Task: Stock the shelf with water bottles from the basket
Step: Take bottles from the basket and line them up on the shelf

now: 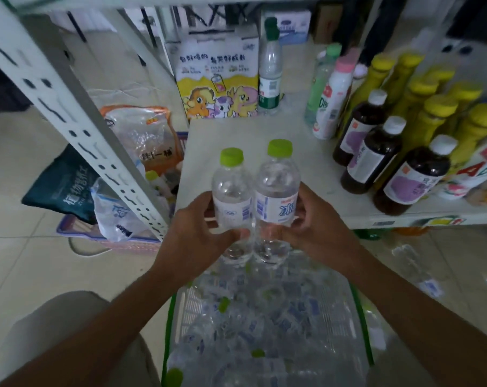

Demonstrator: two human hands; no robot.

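Left hand (197, 233) reaches forward, fingers wrapped round the left water bottle (231, 202), thumb across its lower front. Right hand (315, 230) mirrors it, closed on the right water bottle (276, 196). Both bottles upright, touching (green caps up), held at the shelf (236, 135) front edge, above the basket (181, 308) of bottles.

The 2 water bottles (253, 196) are clear glossy plastic with paper-looking labels; below them, the basket (181, 308) seems white slotted plastic. The shelf (264, 135) behind looks matt, smooth.
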